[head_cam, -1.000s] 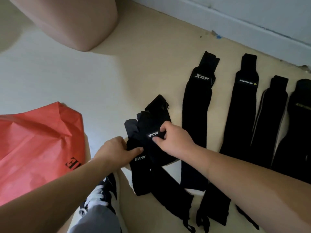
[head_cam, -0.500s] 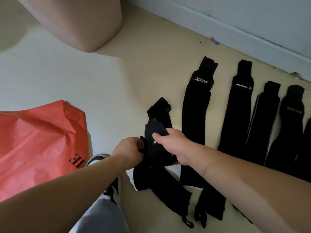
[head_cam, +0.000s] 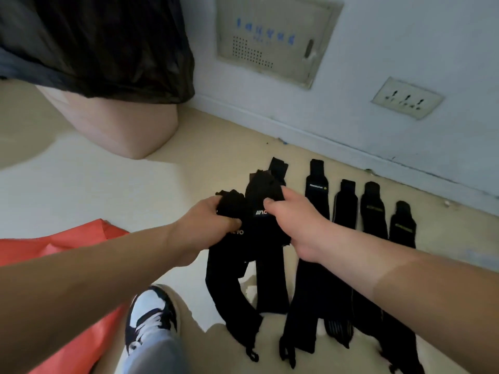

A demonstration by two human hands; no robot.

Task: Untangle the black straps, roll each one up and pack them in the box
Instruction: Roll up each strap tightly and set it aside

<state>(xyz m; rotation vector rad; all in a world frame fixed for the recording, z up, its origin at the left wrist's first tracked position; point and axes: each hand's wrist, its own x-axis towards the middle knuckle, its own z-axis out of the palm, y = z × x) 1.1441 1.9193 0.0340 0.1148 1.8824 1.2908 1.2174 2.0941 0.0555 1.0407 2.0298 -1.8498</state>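
Observation:
Two black straps with white lettering are lifted off the beige floor, their tails hanging down to it. My left hand [head_cam: 213, 225] grips the bunched top of the left strap [head_cam: 229, 265]. My right hand [head_cam: 294, 222] pinches the top of the right strap [head_cam: 266, 238] beside its white label. Several more black straps [head_cam: 317, 195] lie side by side on the floor to the right, their heads pointing at the wall. No box is in view.
A red-orange bag [head_cam: 62, 244] lies at the left. A pink bin with a black liner [head_cam: 113, 76] stands at the back left. My shoe [head_cam: 151, 317] is below the hands. The wall holds a panel [head_cam: 275, 36] and a socket [head_cam: 406, 98].
Both hands have lifted the two straps off the floor and drawn them apart. The camera has tilted up, bringing the wall, panel and socket into view.

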